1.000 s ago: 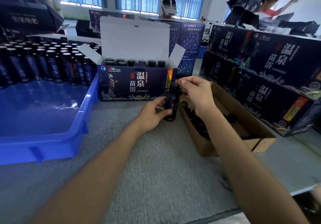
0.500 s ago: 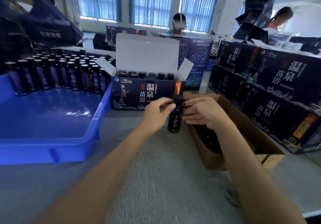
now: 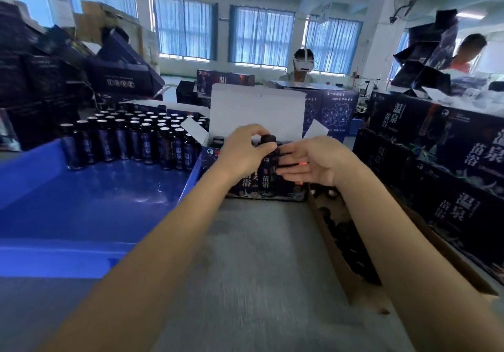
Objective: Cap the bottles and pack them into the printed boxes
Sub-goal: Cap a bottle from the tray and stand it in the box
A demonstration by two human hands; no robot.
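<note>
the bottle [image 3: 268, 171] stood upright in the air between the two hands, long axis vertical, its dark cap [image 3: 268, 139] on top. the left hand [image 3: 245, 153] came at it from 9 o'clock, fingers curled over the cap and neck in a firm grip. the right hand [image 3: 313, 164] lay at 3 o'clock, fingers nearly straight and laid flat against the bottle's side, steadying rather than clasping. so the hands were together, with the bottle between them.

the relation that mattered: the open printed box [image 3: 289, 192] sat directly at 12 o'clock from the bottle, just behind it, lid flap raised, with dark caps of packed bottles showing inside. the bottle's top was about level with the box's opening, and its upright axis already matched the slots. the left hand, holding the top, looked the better placed to carry it forward and down; the right would only need to let go. whether the cap was fully tight i could not tell.

the blue tray [image 3: 81, 215] lay at 9 o'clock with waiting bottles [image 3: 131, 144] ranked along its far side. a cardboard carton [image 3: 441, 259] of loose dark caps lay at 4 o'clock.
</note>
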